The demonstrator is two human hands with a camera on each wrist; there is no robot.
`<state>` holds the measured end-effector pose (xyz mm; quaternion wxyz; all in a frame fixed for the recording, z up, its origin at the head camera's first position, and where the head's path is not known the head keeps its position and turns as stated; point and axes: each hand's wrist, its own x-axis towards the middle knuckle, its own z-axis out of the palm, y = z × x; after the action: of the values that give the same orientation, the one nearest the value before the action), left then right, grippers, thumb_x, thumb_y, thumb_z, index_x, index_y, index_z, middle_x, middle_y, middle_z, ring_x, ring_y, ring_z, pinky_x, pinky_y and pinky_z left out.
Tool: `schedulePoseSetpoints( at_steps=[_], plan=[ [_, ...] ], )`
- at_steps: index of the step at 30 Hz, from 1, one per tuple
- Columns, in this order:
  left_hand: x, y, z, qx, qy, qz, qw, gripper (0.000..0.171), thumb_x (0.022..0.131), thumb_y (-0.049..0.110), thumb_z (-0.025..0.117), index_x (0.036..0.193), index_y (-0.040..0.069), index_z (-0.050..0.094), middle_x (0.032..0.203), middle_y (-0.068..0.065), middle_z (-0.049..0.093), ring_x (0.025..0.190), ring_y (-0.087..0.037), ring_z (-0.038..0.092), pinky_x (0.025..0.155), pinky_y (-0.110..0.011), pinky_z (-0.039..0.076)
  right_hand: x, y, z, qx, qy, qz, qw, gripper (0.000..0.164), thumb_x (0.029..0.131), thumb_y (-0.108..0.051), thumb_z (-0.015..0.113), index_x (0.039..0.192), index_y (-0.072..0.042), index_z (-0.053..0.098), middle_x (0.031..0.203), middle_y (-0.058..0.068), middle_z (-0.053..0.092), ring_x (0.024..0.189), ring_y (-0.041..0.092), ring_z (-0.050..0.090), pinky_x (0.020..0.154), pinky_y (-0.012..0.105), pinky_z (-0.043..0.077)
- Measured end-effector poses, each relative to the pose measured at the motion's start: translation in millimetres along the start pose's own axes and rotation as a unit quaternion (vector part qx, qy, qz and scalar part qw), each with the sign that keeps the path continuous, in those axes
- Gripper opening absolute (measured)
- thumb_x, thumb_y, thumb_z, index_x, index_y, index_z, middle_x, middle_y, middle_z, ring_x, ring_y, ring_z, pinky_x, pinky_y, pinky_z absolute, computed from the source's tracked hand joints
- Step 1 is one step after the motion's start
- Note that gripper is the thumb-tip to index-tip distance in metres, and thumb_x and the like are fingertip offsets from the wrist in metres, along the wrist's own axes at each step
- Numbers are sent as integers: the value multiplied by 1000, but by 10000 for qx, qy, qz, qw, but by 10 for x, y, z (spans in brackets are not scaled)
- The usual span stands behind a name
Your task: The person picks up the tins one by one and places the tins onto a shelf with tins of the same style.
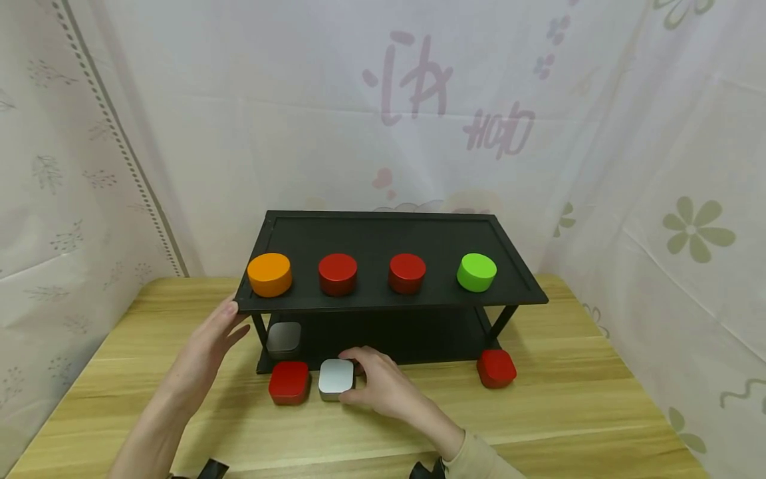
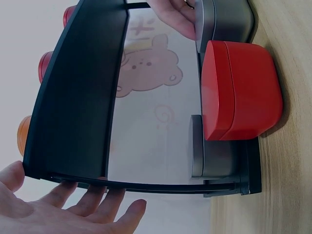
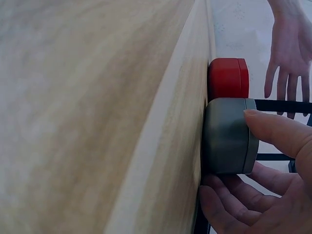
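My right hand (image 1: 385, 384) holds a grey rounded-square tin (image 1: 336, 379) by its right side, thumb at the front and fingers behind, low over the table. In the right wrist view the thumb lies at the lid seam of the tin. A red square tin (image 1: 290, 382) stands just left of it, in front of the black two-tier rack (image 1: 383, 233). My left hand (image 1: 200, 356) is at the rack's front left corner, its extended fingers touching the edge of the top tier. Another grey square tin (image 2: 214, 148) sits on the lower tier at the left end.
Along the top tier stand an orange round tin (image 1: 270, 275), two red round tins (image 1: 338, 274) and a green round tin (image 1: 477, 273). A further red square tin (image 1: 497, 369) is by the rack's front right foot. Patterned curtains (image 1: 383, 133) enclose the wooden table (image 1: 574, 412).
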<state>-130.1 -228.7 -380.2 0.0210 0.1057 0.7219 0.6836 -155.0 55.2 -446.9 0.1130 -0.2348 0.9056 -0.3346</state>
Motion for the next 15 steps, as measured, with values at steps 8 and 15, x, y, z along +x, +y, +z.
schedulePoseSetpoints(
  at_steps=[8, 15],
  plan=[
    [1, 2, 0, 43, -10, -30, 10000, 47, 104, 35, 22, 150, 24, 24, 156, 4, 22, 130, 4, 35, 98, -12, 35, -8, -6, -9, -11, -38, -37, 10000, 54, 74, -29, 80, 124, -25, 57, 118, -6, 60, 96, 10, 59, 79, 23, 49],
    [7, 1, 4, -12, -20, 23, 10000, 47, 104, 34, 22, 150, 22, 25, 155, 4, 23, 129, 5, 36, 99, -13, 35, -11, -13, -31, 30, -72, -100, 9999, 54, 76, -28, 78, 125, -25, 56, 118, -5, 60, 97, 11, 59, 80, 22, 49]
  ],
)
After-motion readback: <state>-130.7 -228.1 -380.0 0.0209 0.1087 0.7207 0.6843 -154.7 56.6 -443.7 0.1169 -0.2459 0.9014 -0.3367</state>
